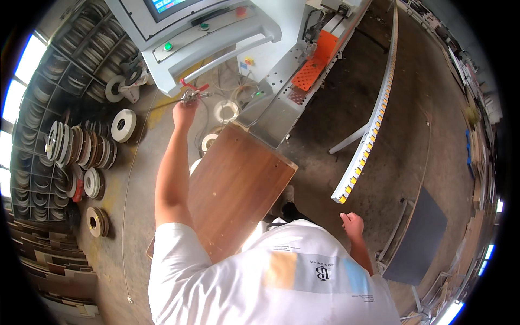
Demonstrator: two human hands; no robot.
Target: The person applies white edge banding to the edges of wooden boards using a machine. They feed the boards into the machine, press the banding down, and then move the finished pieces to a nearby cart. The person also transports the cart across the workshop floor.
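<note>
My left arm stretches forward beside the machine's grey control panel. My left hand is closed on a small metal tool with red levers, just below the panel's rail; its exact kind is too small to make out. My right hand hangs low at my right side, fingers curled in, with nothing visible in it. It is nearest to the end of a long roller rail with yellow rollers, not touching it. Between my arms stands a brown wooden board surface, against the machine's metal bed.
An orange perforated plate lies along the machine bed. At left, racks and the floor hold many banding rolls. A cable runs across the floor. A dark grey panel stands at right. Hoses lie under the control panel.
</note>
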